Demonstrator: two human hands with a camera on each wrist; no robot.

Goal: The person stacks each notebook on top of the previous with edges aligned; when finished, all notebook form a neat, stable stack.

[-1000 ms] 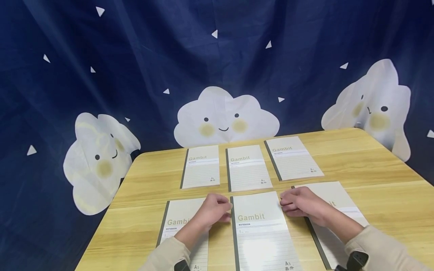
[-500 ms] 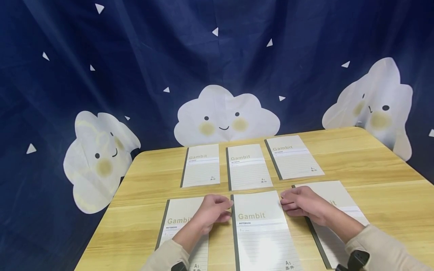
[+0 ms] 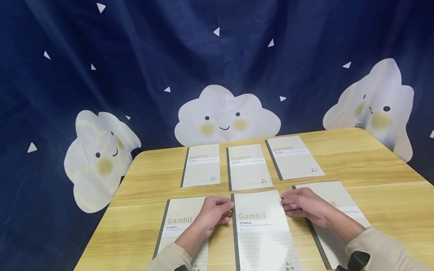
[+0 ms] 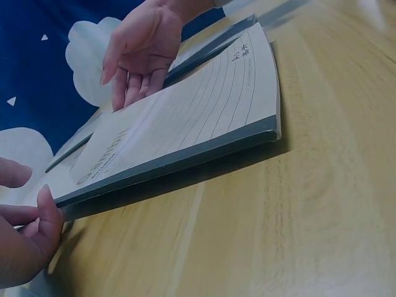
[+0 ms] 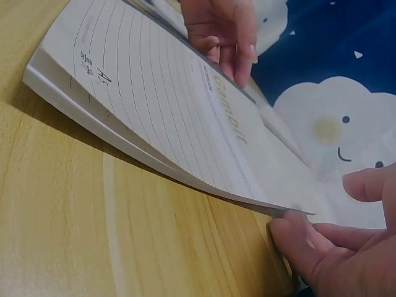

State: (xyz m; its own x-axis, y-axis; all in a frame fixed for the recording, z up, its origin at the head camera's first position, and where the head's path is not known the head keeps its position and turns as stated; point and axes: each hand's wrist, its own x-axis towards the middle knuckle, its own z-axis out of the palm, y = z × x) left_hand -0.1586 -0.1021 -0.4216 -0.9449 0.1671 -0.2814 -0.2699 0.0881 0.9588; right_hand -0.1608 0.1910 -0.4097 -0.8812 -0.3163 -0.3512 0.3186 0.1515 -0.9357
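A cream Gambit notebook [image 3: 259, 233] with a dark spine lies in the middle of the front row. My left hand [image 3: 214, 214] is at the upper part of its spine, over the front left notebook [image 3: 178, 218]. On the opposite side, my right hand [image 3: 306, 205] has its fingertips at the page edge, its wrist crossing the front right notebook [image 3: 339, 195]. The left wrist view has the left fingertips [image 4: 48, 213] touching the spine's far end, thumb apart. From the right wrist, the right fingertips [image 5: 291, 226] meet the notebook's corner, and the thumb [image 5: 365, 184] stays off the cover.
Behind stands a second row of similar notebooks: left [image 3: 201, 165], middle [image 3: 249, 167] and right [image 3: 294, 158]. All lie on a wooden table [image 3: 135, 210]. A dark blue curtain [image 3: 142, 45] with smiling clouds hangs past the far edge.
Both hands keep almost the same place beside the middle front notebook. The head view has shifted very slightly.
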